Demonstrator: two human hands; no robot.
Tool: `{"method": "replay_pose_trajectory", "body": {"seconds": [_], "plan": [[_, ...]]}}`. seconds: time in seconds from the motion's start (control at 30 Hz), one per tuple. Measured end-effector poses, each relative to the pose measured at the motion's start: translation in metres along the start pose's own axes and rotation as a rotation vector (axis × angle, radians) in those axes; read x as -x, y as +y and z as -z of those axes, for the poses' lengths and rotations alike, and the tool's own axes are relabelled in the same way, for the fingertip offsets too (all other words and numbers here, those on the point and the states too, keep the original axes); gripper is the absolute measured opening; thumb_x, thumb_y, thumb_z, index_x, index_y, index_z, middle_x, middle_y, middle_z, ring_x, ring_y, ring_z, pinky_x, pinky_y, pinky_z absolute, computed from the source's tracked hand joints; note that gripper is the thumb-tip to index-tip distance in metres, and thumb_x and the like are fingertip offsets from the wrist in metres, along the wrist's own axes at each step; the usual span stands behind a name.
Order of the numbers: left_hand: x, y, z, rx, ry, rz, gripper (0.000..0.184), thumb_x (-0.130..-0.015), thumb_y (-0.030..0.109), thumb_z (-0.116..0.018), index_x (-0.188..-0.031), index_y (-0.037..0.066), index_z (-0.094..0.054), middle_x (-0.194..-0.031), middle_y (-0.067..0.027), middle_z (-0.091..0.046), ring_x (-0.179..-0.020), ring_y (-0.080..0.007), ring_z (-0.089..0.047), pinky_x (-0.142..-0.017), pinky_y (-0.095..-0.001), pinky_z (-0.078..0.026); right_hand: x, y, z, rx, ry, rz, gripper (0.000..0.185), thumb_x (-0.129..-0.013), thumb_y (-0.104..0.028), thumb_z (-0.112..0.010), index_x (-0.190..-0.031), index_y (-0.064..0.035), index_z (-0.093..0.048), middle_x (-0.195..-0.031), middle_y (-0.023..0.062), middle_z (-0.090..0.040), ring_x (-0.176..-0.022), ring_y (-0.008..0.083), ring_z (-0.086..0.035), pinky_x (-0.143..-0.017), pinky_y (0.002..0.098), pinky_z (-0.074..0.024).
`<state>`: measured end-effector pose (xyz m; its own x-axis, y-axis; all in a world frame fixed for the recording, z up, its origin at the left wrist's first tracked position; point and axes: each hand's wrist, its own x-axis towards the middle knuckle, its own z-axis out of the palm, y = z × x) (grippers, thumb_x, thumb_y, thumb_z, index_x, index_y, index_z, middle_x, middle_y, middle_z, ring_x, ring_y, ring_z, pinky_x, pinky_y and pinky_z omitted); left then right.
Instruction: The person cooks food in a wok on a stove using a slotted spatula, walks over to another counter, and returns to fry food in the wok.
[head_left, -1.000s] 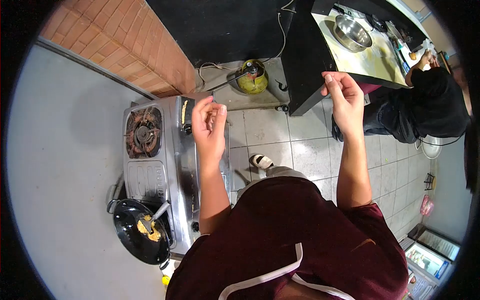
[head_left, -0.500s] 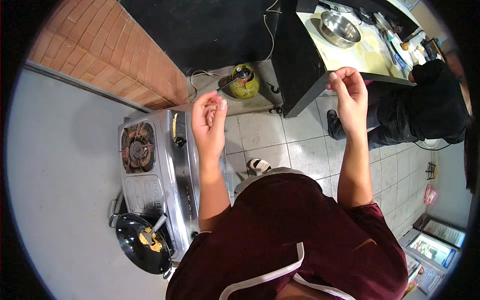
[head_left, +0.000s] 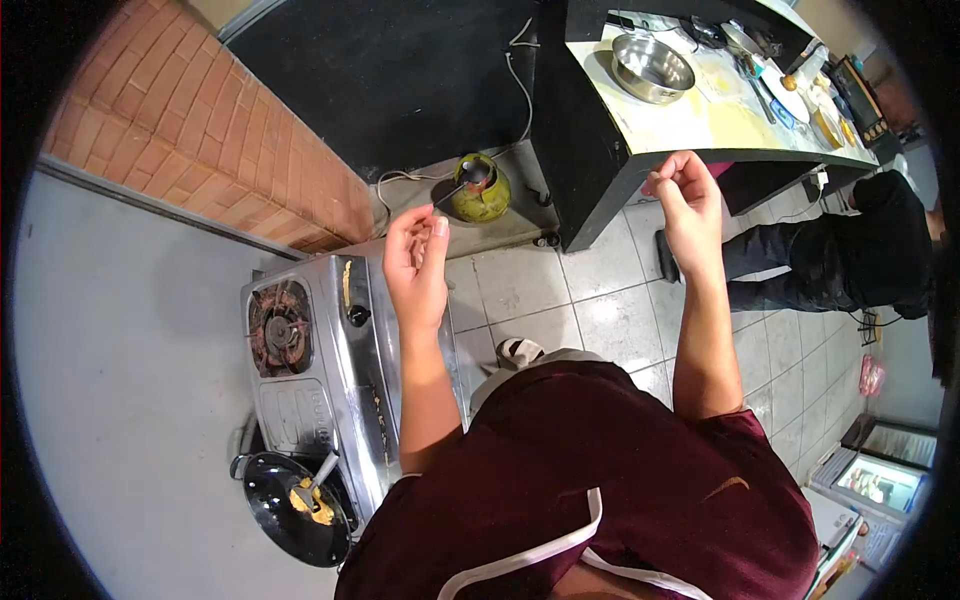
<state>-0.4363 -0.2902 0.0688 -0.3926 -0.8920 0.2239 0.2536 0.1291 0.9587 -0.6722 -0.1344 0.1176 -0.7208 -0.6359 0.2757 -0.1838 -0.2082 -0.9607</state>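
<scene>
My left hand is raised in front of the stove's right edge, its fingers loosely curled with a gap to the thumb, holding nothing. My right hand is up near the corner of the black counter, its thumb and fingertips pinched together; whatever may be between them is too small to name. Left of my body stands the two-burner gas stove. A black wok rests on its near burner, with yellow food and a spatula in it.
A metal bowl sits on the counter, with plates and utensils farther right. Below the brick wall stands a green gas cylinder. A person in dark clothes stands at the right. Tiled floor lies ahead.
The view has shifted, so the stove and wok appear lower and the counter farther left. The other person's arm no longer reaches over the counter. Both my hands keep nearly the same pose.
</scene>
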Motion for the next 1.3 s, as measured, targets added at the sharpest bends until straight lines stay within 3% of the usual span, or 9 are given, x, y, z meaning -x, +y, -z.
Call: {"method": "replay_pose_trajectory", "body": {"seconds": [0.1,0.43,0.6,0.77,1.03,1.3], "plan": [[0.004,0.000,0.006,0.018,-0.007,0.044,0.022,-0.086,0.006,-0.062,-0.107,0.002,-0.056,-0.089,0.0005,-0.055,-0.077,-0.0038,-0.048,-0.069,-0.0170,-0.039,0.005,0.001,-0.003,-0.001,0.047,0.021,0.008,-0.081,0.001,-0.050,-0.080,-0.0052,-0.046,-0.076,0.0002,-0.052,-0.071,0.0083,-0.052,-0.066,0.0220,-0.0423],[0.027,-0.003,0.019,0.028,-0.087,0.144,0.021,-0.087,0.006,-0.061,-0.106,0.001,-0.055,-0.089,0.0004,-0.055,-0.079,-0.0044,-0.049,-0.071,-0.0179,-0.040,0.065,-0.002,-0.001,-0.030,0.193,-0.005,0.009,-0.085,-0.001,-0.047,-0.083,-0.0078,-0.041,-0.078,0.0031,-0.052,-0.070,0.0105,-0.051,-0.067,0.0252,-0.0445],[0.033,-0.002,0.009,0.056,-0.155,0.140,0.020,-0.088,0.006,-0.060,-0.106,0.001,-0.055,-0.089,0.0002,-0.055,-0.081,-0.0053,-0.050,-0.073,-0.0185,-0.041,0.085,-0.012,0.012,0.044,0.324,0.018,0.013,-0.085,-0.002,-0.050,-0.083,-0.0096,-0.040,-0.074,0.0028,-0.051,-0.068,0.0126,-0.049,-0.066,0.0252,-0.0414],[0.037,0.005,-0.018,0.091,-0.204,0.129,0.019,-0.088,0.006,-0.059,-0.105,0.001,-0.055,-0.089,0.0005,-0.054,-0.079,-0.0048,-0.049,-0.071,-0.0181,-0.040,0.091,-0.030,0.035,0.058,0.319,0.004,0.013,-0.085,-0.004,-0.054,-0.083,-0.0093,-0.042,-0.073,0.0013,-0.051,-0.067,0.0107,-0.052,-0.065,0.0237,-0.0405],[0.040,-0.002,-0.093,0.085,-0.218,0.099,0.018,-0.088,0.006,-0.060,-0.104,0.001,-0.055,-0.088,0.0013,-0.053,-0.078,-0.0041,-0.048,-0.069,-0.0172,-0.038,0.078,-0.024,0.113,0.027,0.345,0.035,0.009,-0.085,-0.002,-0.055,-0.084,-0.0064,-0.047,-0.075,-0.0003,-0.053,-0.067,0.0089,-0.053,-0.064,0.0226,-0.0425],[0.050,-0.022,-0.243,0.147,-0.281,0.095,0.016,-0.088,0.006,-0.059,-0.103,0.001,-0.055,-0.090,-0.0003,-0.054,-0.081,-0.0060,-0.050,-0.074,-0.0191,-0.041,0.044,-0.032,0.249,-0.028,0.363,0.098,0.013,-0.085,-0.001,-0.055,-0.083,-0.0074,-0.044,-0.075,0.0001,-0.051,-0.067,0.0090,-0.052,-0.064,0.0229,-0.0429]]}}
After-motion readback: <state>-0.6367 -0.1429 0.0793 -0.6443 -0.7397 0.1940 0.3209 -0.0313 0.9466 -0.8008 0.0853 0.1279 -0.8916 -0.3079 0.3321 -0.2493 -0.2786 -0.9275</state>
